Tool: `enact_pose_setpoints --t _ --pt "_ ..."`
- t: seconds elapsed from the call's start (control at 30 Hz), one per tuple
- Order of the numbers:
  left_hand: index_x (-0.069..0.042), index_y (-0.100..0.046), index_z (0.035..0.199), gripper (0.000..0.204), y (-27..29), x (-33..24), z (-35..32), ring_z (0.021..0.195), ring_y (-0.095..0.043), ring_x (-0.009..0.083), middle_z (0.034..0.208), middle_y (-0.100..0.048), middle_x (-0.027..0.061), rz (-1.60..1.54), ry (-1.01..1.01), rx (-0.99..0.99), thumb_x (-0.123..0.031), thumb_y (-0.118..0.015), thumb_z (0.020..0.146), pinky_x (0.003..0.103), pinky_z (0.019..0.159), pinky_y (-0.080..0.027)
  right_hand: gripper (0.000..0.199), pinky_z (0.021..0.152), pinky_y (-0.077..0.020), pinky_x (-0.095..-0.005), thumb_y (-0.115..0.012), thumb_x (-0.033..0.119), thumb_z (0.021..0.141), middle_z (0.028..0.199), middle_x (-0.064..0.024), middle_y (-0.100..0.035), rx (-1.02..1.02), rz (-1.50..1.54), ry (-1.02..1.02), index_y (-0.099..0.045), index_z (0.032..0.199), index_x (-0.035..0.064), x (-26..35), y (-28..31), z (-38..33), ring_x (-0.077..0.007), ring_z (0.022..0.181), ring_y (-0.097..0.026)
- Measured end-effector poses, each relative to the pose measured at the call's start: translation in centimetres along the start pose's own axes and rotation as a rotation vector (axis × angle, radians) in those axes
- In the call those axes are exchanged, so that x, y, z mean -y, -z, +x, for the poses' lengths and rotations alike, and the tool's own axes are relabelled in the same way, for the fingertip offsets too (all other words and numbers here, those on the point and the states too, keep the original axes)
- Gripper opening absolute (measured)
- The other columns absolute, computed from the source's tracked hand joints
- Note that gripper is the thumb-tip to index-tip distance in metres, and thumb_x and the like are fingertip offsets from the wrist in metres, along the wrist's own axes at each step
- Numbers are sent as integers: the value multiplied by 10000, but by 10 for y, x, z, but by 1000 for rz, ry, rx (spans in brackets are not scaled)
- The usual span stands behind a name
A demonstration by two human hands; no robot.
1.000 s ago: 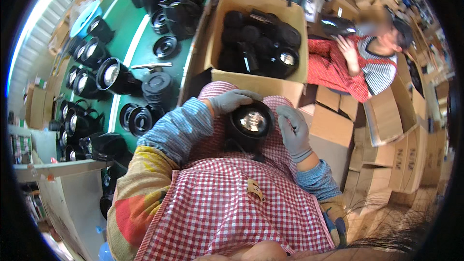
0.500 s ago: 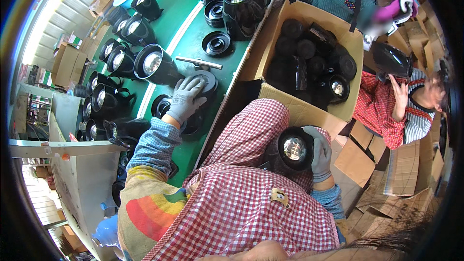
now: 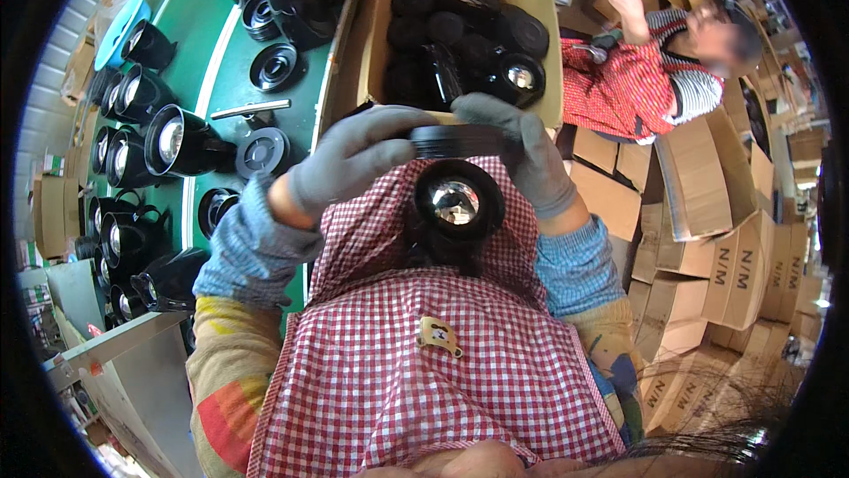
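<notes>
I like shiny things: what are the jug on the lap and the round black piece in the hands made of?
Jug: black outside looks like smooth plastic, with a faint shine; lining, full of bright reflections, could be metal or silvered glass. Round black piece: probably plastic, duller, edge ridged.

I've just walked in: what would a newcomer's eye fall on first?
Probably the black vessel with the mirror-bright inside, near the picture's centre. Pictured just above it, a dark disc is held between the gloved left grip and right grip. To the left, black jugs crowd a green table; above centre stands a cardboard box full of black pieces.
</notes>
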State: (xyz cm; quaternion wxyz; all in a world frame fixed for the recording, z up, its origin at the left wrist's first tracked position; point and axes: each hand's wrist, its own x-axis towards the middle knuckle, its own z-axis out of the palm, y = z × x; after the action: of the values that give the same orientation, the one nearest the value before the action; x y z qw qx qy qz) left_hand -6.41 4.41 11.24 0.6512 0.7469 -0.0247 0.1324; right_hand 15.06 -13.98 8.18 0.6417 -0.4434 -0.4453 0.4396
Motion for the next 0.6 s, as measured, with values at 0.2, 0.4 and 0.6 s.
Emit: enact_pose_setpoints --t 0.2,0.4,0.6 --pt "30 -535 1374 573 -54 57 14 1269 -558 249 1319 -608 151 -183 -15 -40 -452 -393 1098 374 1118 -401 644 1094 -445 -387 -444 501 1062 1250 -203 -687 -117 -213 -42 -646 1285 -68 -19 5 -50 -296 1229 -620" --pt "28 -681 1187 498 -70 81 5 1185 -628 332 1278 -637 203 -9 -179 -3 -337 -349 1115 408 1064 -465 304 1163 -359 -482 -611 266 985 1154 -144 -728 -115 -346 132 -769 1018 8 -41 0 -76 -314 1214 -622" --pt "50 -712 1111 421 -70 95 6 1167 -643 361 1239 -655 225 196 -350 11 -237 -406 1082 424 1043 -484 198 1192 -312 -493 -654 219 895 1113 -125 -729 -30 -431 239 -760 901 52 -47 2 -74 -314 1218 -620"
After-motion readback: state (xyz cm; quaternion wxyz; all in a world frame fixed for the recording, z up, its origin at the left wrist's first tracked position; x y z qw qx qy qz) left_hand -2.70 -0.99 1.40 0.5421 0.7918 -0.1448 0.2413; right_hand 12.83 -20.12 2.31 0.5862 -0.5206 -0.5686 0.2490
